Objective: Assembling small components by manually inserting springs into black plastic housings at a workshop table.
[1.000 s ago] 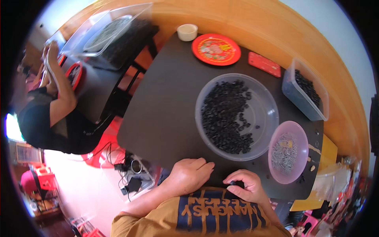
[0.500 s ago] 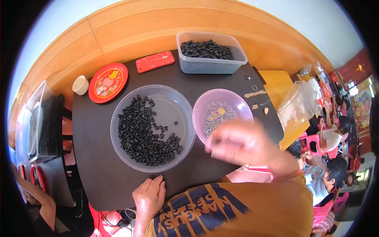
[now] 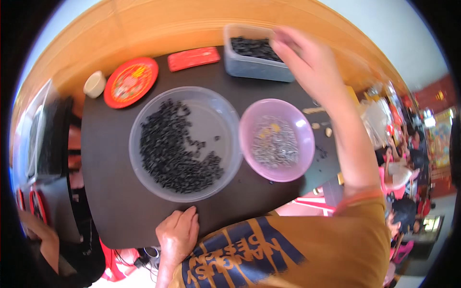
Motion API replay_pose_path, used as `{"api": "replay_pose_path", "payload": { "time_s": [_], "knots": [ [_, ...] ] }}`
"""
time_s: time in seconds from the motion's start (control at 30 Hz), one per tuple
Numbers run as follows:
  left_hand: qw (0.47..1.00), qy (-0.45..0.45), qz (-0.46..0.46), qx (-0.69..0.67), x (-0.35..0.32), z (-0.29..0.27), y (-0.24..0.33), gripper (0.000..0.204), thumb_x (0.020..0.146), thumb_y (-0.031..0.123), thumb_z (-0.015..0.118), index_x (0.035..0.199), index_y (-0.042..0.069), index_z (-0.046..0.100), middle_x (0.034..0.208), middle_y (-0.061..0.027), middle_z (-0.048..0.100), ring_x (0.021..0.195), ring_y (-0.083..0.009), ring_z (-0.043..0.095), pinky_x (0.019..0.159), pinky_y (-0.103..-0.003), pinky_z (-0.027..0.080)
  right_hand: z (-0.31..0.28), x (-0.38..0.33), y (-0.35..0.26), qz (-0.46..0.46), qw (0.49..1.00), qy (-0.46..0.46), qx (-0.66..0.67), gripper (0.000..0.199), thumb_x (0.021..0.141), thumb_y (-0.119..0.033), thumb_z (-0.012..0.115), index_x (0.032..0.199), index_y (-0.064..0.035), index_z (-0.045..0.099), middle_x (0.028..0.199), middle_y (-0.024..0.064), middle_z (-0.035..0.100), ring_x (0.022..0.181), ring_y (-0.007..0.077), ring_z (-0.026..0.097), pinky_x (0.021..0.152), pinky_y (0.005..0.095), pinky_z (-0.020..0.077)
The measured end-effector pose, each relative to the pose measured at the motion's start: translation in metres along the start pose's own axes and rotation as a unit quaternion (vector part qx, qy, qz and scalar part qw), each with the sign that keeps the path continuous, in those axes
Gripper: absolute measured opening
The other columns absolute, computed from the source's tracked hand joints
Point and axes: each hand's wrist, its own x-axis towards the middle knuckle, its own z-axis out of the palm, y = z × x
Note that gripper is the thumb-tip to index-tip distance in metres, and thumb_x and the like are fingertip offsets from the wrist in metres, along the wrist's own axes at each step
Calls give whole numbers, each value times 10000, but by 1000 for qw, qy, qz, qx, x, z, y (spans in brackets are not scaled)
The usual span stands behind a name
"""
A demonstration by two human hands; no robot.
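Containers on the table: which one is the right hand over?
The grey rectangular tub of dark pieces at the far edge; the right hand hovers there, away from both round bowls.

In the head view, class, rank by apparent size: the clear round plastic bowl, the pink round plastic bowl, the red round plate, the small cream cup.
1. clear round plastic bowl
2. pink round plastic bowl
3. red round plate
4. small cream cup

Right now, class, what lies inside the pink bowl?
The pink bowl holds a heap of small greyish bits with a few yellowish pieces on top. The heap covers the bottom of the bowl, so nothing beneath can be seen.
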Motion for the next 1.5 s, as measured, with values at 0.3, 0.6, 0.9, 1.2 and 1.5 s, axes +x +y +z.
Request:
{"api": "replay_pose_path", "payload": {
  "time_s": [0.3, 0.6, 0.9, 1.2, 1.5],
  "knots": [
    [998, 31, 25, -58, -9, -1, -16, 136, 772, 110, 680, 903, 80, 659, 717, -60, 584, 631, -250, 612, 540, -348, 501, 45, -162, -127, -32, 856, -392, 335, 180, 891, -197, 616, 818, -33, 601, 690, 96, 606, 614, 213, 594, 584, 314, 464],
    [998, 41, 35, -28, -13, 1, -15, 139, 791, 120, 665, 916, 64, 642, 737, -66, 580, 640, -252, 618, 526, -345, 499, 95, -176, -120, 145, 691, -465, 534, 294, 978, -215, 507, 771, -15, 563, 685, 23, 587, 629, 94, 537, 583, 241, 430],
    [999, 32, 26, -16, -8, 2, -16, 143, 787, 114, 668, 915, 63, 633, 719, -60, 561, 621, -243, 609, 518, -342, 492, 99, -174, -120, 97, 716, -463, 513, 296, 960, -234, 541, 762, -16, 568, 687, 40, 613, 619, 126, 566, 572, 258, 442],
    [999, 29, 26, 6, -6, 3, -16, 154, 789, 127, 669, 924, 62, 635, 721, -57, 564, 629, -236, 610, 529, -336, 499, 97, -171, -120, 99, 721, -454, 515, 230, 939, -165, 554, 784, 0, 596, 689, 54, 621, 629, 139, 598, 581, 260, 460],
    [999, 23, 19, -15, -8, 3, -15, 182, 749, 83, 673, 928, 65, 638, 718, -61, 563, 623, -251, 599, 523, -350, 494, 102, -176, -120, 27, 742, -426, 516, 225, 930, -181, 562, 787, -10, 596, 681, 63, 618, 616, 189, 601, 569, 300, 456]
  ]
}}
